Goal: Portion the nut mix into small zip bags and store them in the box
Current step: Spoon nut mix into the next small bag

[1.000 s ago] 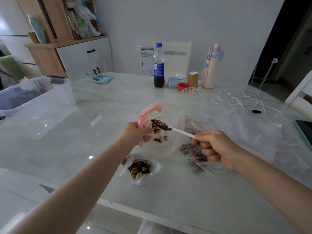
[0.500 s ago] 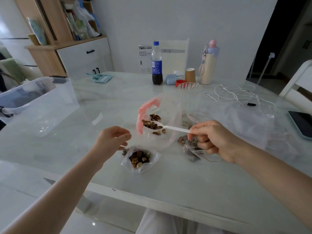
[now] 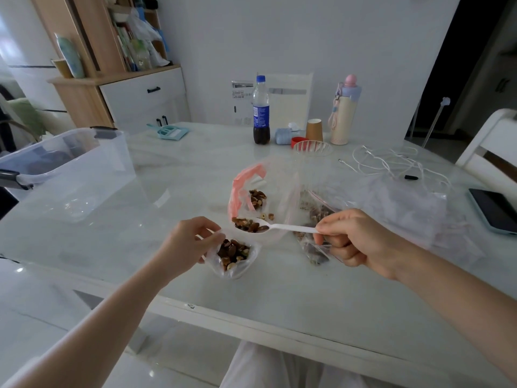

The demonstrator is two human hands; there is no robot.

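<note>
1. Nut mix sits in three places: a loose heap inside the large clear bag with the pink zip strip (image 3: 243, 189), a spoonful on the white plastic spoon (image 3: 268, 227), and a portion in the small zip bag (image 3: 233, 254) at the near side of the counter (image 3: 279, 298).
2. The left hand (image 3: 186, 245) has its grip pinching the rim of the small zip bag between thumb and forefinger, holding its mouth up and open; the bag's bottom rests on the counter.
3. The right hand (image 3: 355, 239) has its grip pressed together on the end of the spoon's handle, fingers curled under it.
4. The spoon's bowl, heaped with nuts, hangs at the mouth of the large bag, just above and behind the small bag's opening, and looks about level.
5. Under the right hand lie other small zip bags with red seal lines (image 3: 316, 217), holding nuts and lying flat on the counter.
6. The clear plastic storage box (image 3: 70, 169) stands at the left of the counter, well apart from both hands, lid off; whether it holds any bags I cannot tell.
7. Far side of the counter: a cola bottle (image 3: 261, 110), a paper cup (image 3: 314, 130), a pastel flask (image 3: 345, 110) and tangled white cables (image 3: 391, 161).
8. A dark phone (image 3: 493, 210) lies at the right edge.
</note>
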